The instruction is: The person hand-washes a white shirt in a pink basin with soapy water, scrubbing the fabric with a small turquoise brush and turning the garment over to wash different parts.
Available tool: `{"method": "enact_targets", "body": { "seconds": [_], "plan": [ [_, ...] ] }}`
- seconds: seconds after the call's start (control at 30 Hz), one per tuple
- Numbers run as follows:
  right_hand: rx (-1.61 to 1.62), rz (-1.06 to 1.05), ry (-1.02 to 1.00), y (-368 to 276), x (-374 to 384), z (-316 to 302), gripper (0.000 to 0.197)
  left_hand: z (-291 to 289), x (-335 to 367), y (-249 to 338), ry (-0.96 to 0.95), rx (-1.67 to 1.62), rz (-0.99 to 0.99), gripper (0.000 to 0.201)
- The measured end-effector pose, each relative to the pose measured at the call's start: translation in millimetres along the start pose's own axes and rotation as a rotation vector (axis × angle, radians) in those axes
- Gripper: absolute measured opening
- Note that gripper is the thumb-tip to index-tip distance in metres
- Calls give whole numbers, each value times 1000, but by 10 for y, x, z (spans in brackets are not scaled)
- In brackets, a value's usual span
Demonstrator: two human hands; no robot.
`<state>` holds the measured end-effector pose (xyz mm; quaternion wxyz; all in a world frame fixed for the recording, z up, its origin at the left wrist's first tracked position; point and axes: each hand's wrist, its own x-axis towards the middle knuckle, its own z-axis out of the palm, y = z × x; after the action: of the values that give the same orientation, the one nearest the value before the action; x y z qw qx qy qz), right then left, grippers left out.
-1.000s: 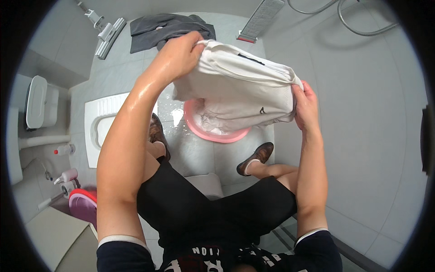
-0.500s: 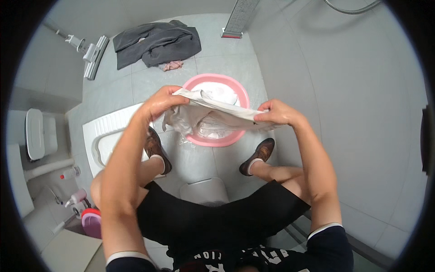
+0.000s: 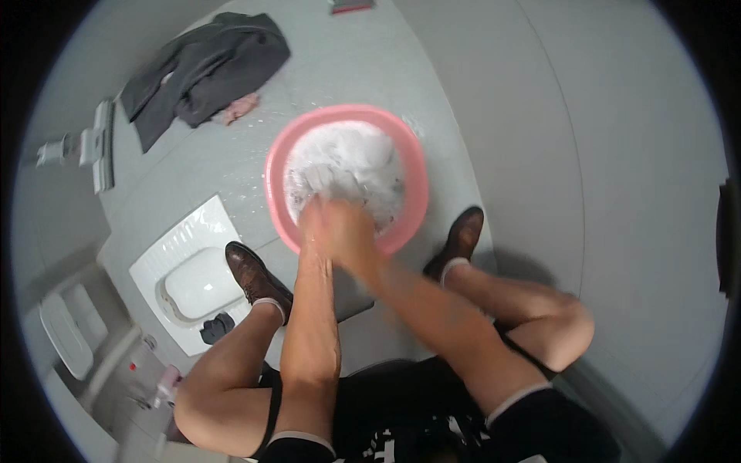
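My left hand point(image 3: 313, 221) and my right hand point(image 3: 349, 234) are pressed together over the near rim of a pink basin point(image 3: 417, 166). Both look closed on a wet, whitish garment point(image 3: 320, 179), part of which shows just beyond the fingers. Motion smears the right hand, and the individual fingers are hard to make out. Thick white suds point(image 3: 347, 147) cover the water in the basin, hiding whatever lies beneath.
Dark grey trousers point(image 3: 208, 73) and a small pink cloth point(image 3: 240, 108) lie on the wet tiles at far left. A white squat toilet point(image 3: 204, 282) is beside my left shoe, with a dark grey object point(image 3: 217, 328) on its edge. A flat mop point(image 3: 102, 147) leans left.
The garment, held stretched between my spread hands before, is down in the suds. My hands have come together at the basin's near side. The view has tilted, and my arms have drawn inward.
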<state>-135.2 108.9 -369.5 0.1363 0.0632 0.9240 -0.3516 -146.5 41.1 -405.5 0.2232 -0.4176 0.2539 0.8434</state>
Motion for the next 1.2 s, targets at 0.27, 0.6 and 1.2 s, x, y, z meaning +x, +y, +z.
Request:
{"method": "enact_targets", "body": {
  "seconds": [0.27,0.6,1.2],
  "plan": [
    [27,42,99,508,758,365,38,17,132,65,223,317,5,26],
    [-114,99,-236,1407,571,678,34,-991,1063,43,229,779,295,59],
    [218,16,194,-101,157,241,27,-751,850,242,-60,575,133,18]
  ]
}}
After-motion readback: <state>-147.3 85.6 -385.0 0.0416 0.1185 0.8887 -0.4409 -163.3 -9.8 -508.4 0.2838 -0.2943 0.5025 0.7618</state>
